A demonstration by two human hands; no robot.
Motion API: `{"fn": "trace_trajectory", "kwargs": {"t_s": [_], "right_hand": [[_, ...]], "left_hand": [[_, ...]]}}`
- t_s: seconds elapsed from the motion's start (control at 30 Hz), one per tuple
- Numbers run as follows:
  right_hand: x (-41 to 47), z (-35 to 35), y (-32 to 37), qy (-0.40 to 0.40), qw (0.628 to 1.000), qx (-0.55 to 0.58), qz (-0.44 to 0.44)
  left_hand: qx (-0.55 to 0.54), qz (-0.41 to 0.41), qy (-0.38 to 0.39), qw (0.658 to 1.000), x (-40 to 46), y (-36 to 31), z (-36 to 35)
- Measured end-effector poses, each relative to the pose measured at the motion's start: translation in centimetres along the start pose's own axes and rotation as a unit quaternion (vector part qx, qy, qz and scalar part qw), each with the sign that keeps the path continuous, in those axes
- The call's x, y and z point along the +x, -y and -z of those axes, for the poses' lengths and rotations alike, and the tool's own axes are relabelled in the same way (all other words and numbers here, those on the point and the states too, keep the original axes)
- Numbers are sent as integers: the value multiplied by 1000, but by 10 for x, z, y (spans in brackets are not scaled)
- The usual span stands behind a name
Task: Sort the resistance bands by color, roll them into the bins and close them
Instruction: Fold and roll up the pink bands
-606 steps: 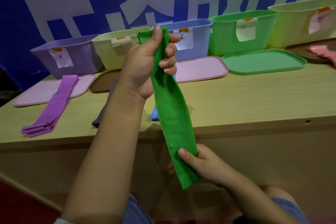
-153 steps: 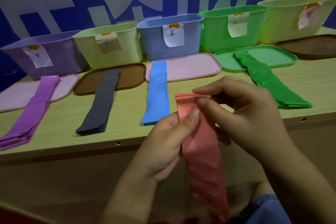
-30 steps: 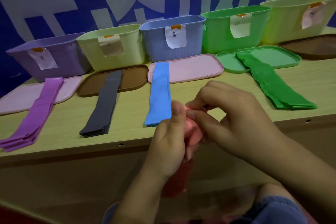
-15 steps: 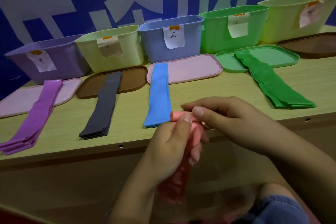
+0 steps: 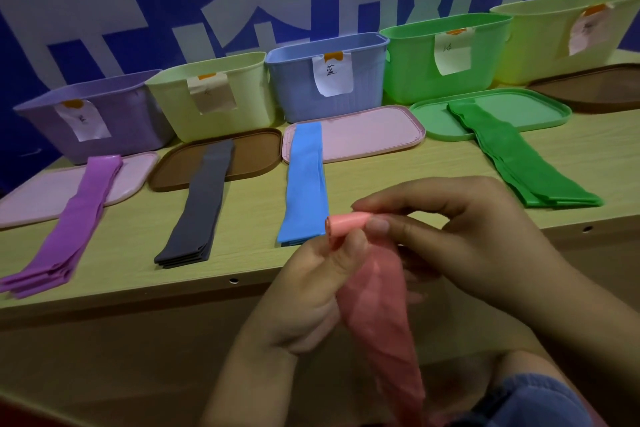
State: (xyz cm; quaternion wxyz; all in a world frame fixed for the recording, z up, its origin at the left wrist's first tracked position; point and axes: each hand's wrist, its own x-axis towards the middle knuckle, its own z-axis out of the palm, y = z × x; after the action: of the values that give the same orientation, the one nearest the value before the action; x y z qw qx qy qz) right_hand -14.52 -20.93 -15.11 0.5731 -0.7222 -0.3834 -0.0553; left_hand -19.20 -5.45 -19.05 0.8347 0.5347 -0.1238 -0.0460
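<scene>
Both hands pinch the pink band [image 5: 377, 291] in front of the table edge, left hand [image 5: 311, 284] and right hand [image 5: 460, 239] gripping its rolled top end, long axis hanging down toward the lap, unrolled.

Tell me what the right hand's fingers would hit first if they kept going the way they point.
The right hand points leftward, pinching the pink band; straight on, its fingertips would probably meet the left hand, though depth is unclear.
</scene>
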Motion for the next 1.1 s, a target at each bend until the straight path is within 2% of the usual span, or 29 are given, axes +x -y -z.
{"fn": "trace_trajectory", "kwargs": {"t_s": [0.07,0.2,0.43,0.53,0.63,0.7,0.83,1.1], "right_hand": [[0,1,4,-20,999,-14,27],[6,1,8,-34,992,-85,90],[11,11,12,-1,997,-56,52],[10,8,13,36,998,-41,39],[10,7,12,47,998,-17,31],[9,8,9,26,999,-9,31],[7,7,4,-40,987,-125,97],[6,-1,-4,-77,967,-203,135]], "left_hand": [[-24,22,35,999,0,-3,0],[10,35,9,999,2,3,0],[209,-24,-19,978,4,-20,17],[213,-50,14,976,6,-24,9],[191,-60,-22,979,11,-16,0],[162,-25,-16,986,9,-12,-4],[125,26,18,992,7,-9,-10],[258,-91,-69,959,4,0,-16]]}}
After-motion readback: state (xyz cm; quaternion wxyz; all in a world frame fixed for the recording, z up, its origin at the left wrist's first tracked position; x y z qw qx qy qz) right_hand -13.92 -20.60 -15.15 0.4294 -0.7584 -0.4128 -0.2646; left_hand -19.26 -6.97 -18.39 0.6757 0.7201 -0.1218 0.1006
